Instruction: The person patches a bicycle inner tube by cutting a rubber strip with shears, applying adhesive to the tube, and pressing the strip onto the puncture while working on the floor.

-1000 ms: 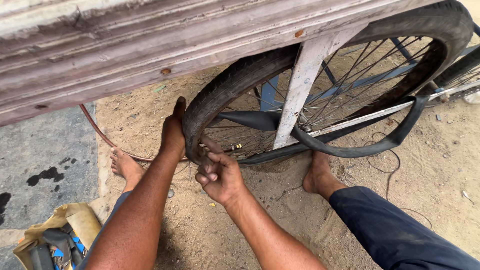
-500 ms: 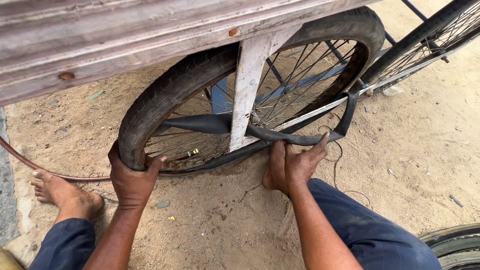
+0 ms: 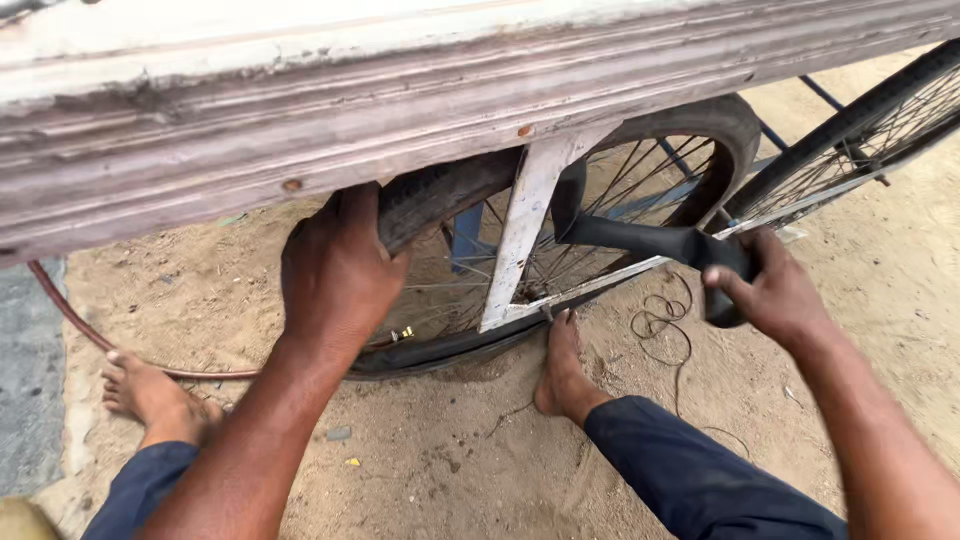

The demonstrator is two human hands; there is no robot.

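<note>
Head view, looking down under a weathered wooden cart edge (image 3: 400,110) that runs across the top of the picture. Below it stands a spoked bicycle-type wheel with a black tyre (image 3: 440,190), resting on sandy ground (image 3: 460,460). A pale painted metal bracket (image 3: 520,240) drops from the wood in front of the spokes.

The left hand (image 3: 335,270) presses on the upper left of the tyre, palm down, fingers (image 3: 375,250) curled over the tread and clamped on the rubber. The right hand (image 3: 770,290) is to the right of the wheel, its fingers closed around a black inner tube (image 3: 640,238), which stretches as a flattened band from near the bracket to the hand and loops round below the palm.

A second spoked wheel (image 3: 850,140) leans at the upper right, apart from the hands. A thin reddish hose (image 3: 80,325) curves over the sand at the left, passing by a bare left foot (image 3: 150,395). A bare right foot (image 3: 560,370) is planted just under the tyre, between the arms, with dark blue trouser legs (image 3: 690,470) below. A thin dark wire (image 3: 660,320) lies coiled on the sand near the right hand. No packages, labels or signs can be made out.
</note>
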